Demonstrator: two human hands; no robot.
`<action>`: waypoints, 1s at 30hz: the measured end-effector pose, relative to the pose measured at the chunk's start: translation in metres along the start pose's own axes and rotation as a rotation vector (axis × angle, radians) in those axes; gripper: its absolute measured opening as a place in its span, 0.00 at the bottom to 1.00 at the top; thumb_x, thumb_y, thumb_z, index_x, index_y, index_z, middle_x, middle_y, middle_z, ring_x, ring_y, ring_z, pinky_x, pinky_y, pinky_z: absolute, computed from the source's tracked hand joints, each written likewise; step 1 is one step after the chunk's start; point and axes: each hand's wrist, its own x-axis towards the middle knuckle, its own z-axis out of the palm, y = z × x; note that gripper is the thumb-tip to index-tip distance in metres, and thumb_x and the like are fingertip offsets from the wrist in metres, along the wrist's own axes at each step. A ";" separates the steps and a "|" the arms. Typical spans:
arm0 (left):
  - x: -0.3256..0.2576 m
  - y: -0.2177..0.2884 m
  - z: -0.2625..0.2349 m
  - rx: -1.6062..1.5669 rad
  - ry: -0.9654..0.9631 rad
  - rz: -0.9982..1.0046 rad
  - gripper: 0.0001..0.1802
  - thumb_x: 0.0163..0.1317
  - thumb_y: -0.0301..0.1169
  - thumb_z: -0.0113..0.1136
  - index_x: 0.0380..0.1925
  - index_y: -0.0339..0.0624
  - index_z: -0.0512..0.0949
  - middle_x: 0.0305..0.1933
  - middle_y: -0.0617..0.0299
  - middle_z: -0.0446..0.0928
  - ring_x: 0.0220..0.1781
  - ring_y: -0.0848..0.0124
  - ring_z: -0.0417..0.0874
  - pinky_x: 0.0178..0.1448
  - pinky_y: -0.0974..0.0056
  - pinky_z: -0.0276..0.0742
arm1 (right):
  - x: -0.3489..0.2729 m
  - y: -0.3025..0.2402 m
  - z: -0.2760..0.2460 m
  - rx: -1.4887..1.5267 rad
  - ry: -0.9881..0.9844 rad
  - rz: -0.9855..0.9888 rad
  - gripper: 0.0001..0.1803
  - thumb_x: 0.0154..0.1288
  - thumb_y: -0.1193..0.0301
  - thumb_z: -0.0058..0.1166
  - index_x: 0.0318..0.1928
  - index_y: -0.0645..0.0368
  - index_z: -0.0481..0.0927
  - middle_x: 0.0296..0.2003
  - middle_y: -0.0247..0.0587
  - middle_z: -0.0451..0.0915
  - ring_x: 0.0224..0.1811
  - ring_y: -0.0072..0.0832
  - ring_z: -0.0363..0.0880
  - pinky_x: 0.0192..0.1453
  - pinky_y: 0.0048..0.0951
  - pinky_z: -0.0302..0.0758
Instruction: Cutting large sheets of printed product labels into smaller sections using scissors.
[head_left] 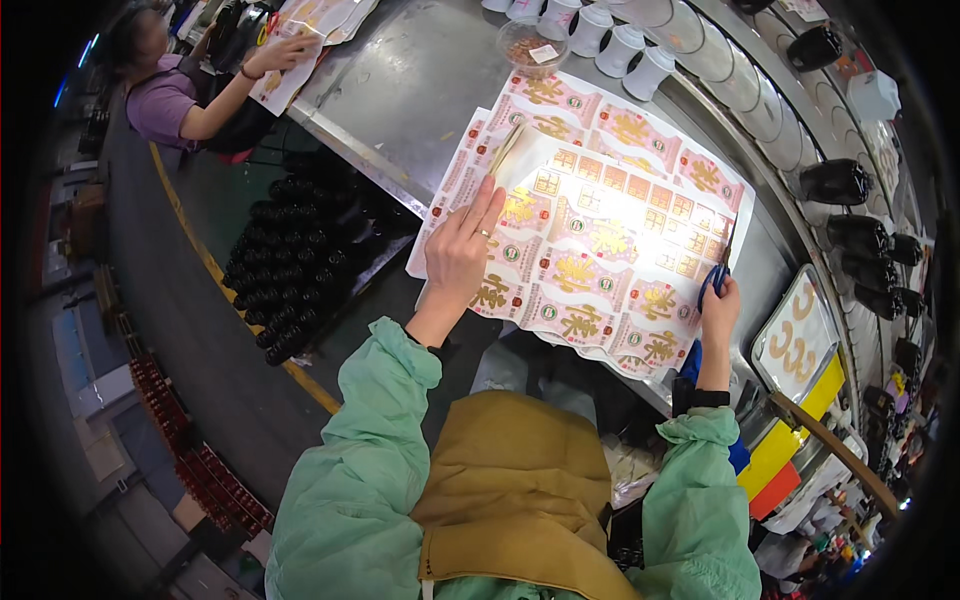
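Observation:
In front of me lies a stack of printed sheets with pink, white and gold label designs. On it rests a smaller white sheet with rows of small gold-orange squares; its left edge curls up, and glare covers its middle. My left hand has its fingers together at that curled edge and seems to hold it; the thumb is hidden. At the right of the sheets, my right hand grips scissors by their blue handles. The blades point away along the smaller sheet's right edge.
White cups and a clear tub stand at the table's far side. Right are a tray with curved tan pieces and racks with black jars. Black bottles crowd the floor left; a co-worker handles sheets.

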 end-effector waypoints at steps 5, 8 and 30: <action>-0.001 -0.005 0.000 0.019 -0.004 0.009 0.32 0.43 0.20 0.56 0.55 0.41 0.77 0.65 0.63 0.71 0.35 0.70 0.80 0.33 0.69 0.78 | 0.004 0.013 0.005 0.029 -0.007 0.011 0.17 0.59 0.76 0.54 0.49 0.68 0.74 0.37 0.44 0.83 0.38 0.24 0.81 0.44 0.25 0.75; -0.002 -0.006 -0.002 0.036 -0.004 0.012 0.31 0.43 0.21 0.56 0.55 0.41 0.77 0.65 0.63 0.71 0.35 0.70 0.80 0.33 0.70 0.78 | 0.003 0.014 0.006 0.009 -0.022 -0.025 0.18 0.59 0.76 0.54 0.50 0.69 0.73 0.38 0.44 0.83 0.39 0.25 0.81 0.44 0.25 0.75; 0.002 -0.049 -0.017 -0.676 -0.215 -0.599 0.22 0.60 0.18 0.50 0.57 0.40 0.69 0.50 0.48 0.79 0.46 0.63 0.82 0.51 0.63 0.75 | -0.019 -0.026 0.026 -0.013 0.035 -0.008 0.18 0.60 0.74 0.56 0.49 0.70 0.73 0.36 0.43 0.83 0.36 0.23 0.81 0.42 0.25 0.75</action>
